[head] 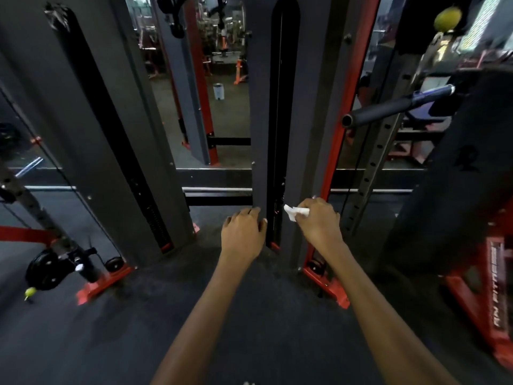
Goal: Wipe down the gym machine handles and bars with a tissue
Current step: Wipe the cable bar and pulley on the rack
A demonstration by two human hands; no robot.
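Wiping in hand, low on the grey upright column (261,134) of the cable machine. Right hand (319,220) pinching a crumpled white tissue (295,211), fingers curled round it, tissue tip held just at the right edge of the dark slot (279,162) running down the column. Contact between tissue and metal not certain from this view. Left hand (244,229) holding nothing, fingers loosely bent and resting against the column face just left of the slot, apparently steadying. Both hands near the foot of the column, above the dark floor (249,315).

Judged stage: column surface being covered, with handles and bars yet to be reached. Padded black bar (388,108) projecting at upper right, well apart from the tissue and untouched. Pulley and cable fitting (47,269) at lower left likewise clear of both hands.

Next move, as judged: tissue to be pressed flat and drawn along the column edge, then carried up and right to the padded bar, wrapped round it and run along its length. Firm hold on the tissue needed, since little of it shows beyond the fingers. Caution at the slot: thin tissue likely to snag or tear on edges there.
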